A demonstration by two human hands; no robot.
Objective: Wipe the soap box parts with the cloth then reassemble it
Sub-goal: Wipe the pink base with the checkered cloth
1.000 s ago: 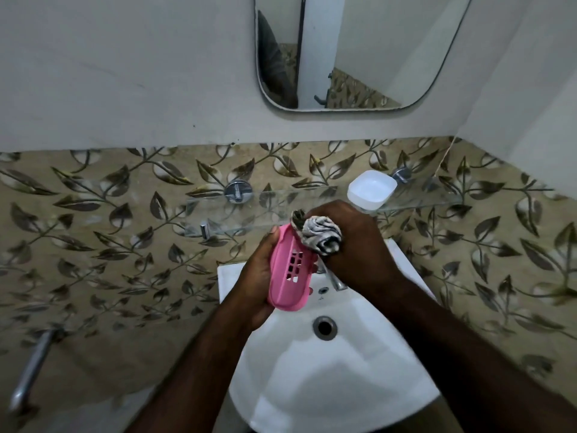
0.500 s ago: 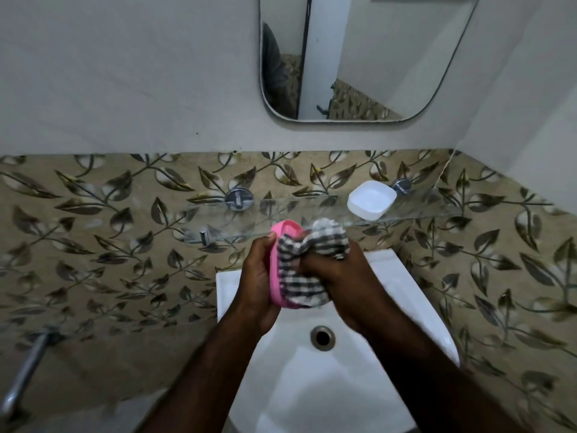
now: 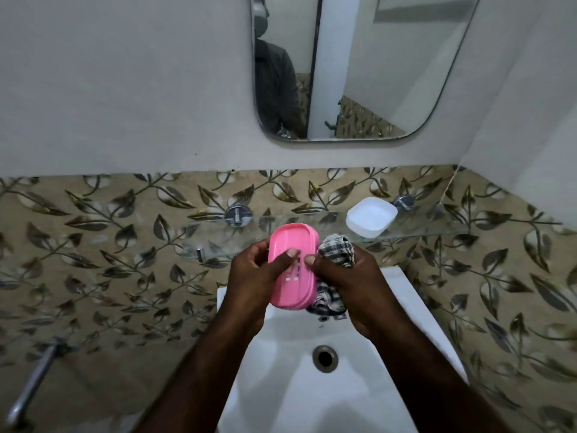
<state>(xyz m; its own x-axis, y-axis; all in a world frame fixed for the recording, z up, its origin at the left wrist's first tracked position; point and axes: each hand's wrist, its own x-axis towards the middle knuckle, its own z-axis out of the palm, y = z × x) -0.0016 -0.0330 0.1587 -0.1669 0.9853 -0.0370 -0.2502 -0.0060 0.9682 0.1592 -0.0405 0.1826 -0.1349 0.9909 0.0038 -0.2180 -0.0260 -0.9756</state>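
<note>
The wiping step was in hand. The left hand gripped the pink slotted plastic soap tray above the near white ceramic basin, its thumb on the tray's face. The right hand, curled round the bunched checked cloth, lay just right of the tray with its thumb touching it. The white plastic soap dish sat on the far glass shelf. Next would likely be fetching it to wipe or to refit the tray.

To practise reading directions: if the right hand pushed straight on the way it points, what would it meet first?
The right hand, gripping the grey checked cloth, would probably first meet the pink slotted plastic soap-box tray the left hand holds; its thumb touches it.
</note>
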